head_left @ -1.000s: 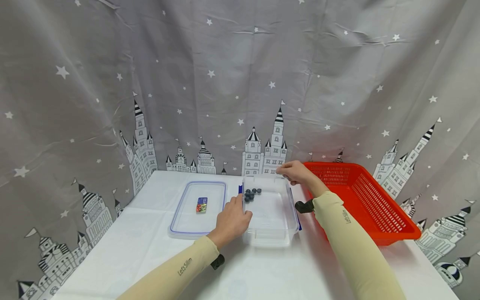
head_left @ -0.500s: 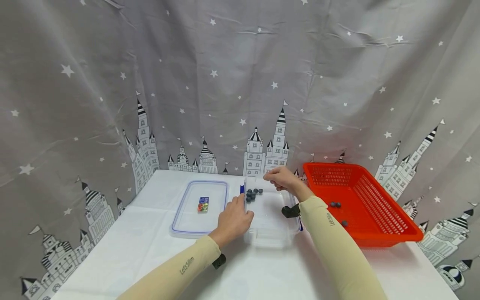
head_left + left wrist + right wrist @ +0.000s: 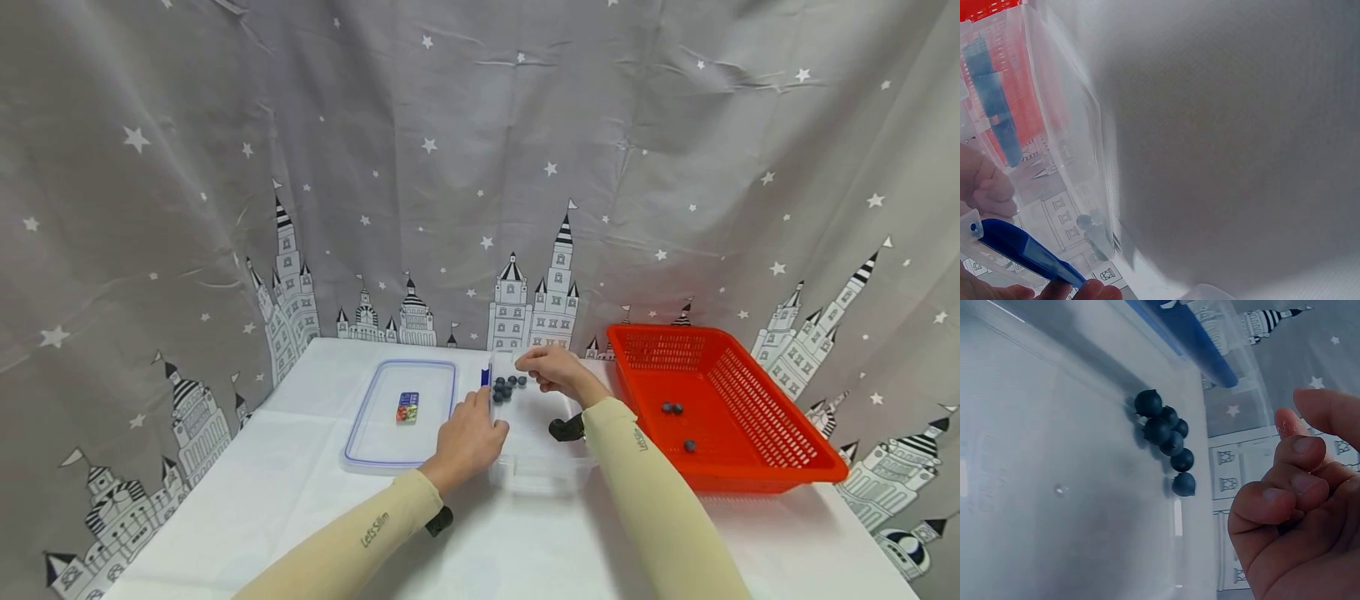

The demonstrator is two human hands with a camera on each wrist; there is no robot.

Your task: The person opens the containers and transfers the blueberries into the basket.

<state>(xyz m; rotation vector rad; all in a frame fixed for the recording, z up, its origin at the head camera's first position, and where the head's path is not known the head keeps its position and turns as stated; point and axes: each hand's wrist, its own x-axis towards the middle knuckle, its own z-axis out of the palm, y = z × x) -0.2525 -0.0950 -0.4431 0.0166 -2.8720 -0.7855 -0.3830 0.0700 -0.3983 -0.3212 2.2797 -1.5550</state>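
A clear plastic food container point(image 3: 543, 475) with blue side latches stands mid-table. Several blueberries point(image 3: 1159, 430) cluster in its far left corner. My left hand point(image 3: 468, 437) grips the container's left side, its fingertips at the blue latch point(image 3: 1025, 250) in the left wrist view. My right hand point(image 3: 557, 371) hovers over the far part of the container, close to the blueberries. In the right wrist view, its thumb and index finger stand apart with nothing between them, while the other fingers are loosely bent.
A red plastic basket point(image 3: 757, 477) stands at the right, with three blueberries point(image 3: 677, 409) on its bottom. The blue-edged clear lid point(image 3: 378, 454) lies at the left, bearing a small colourful packet point(image 3: 407, 407). A grey castle-print curtain point(image 3: 450, 167) hangs behind the table.
My right hand has moved left from beside the basket to over the container. Three blueberries in the basket, earlier hidden by the arm, now show. The left hand has stayed on the container's side.
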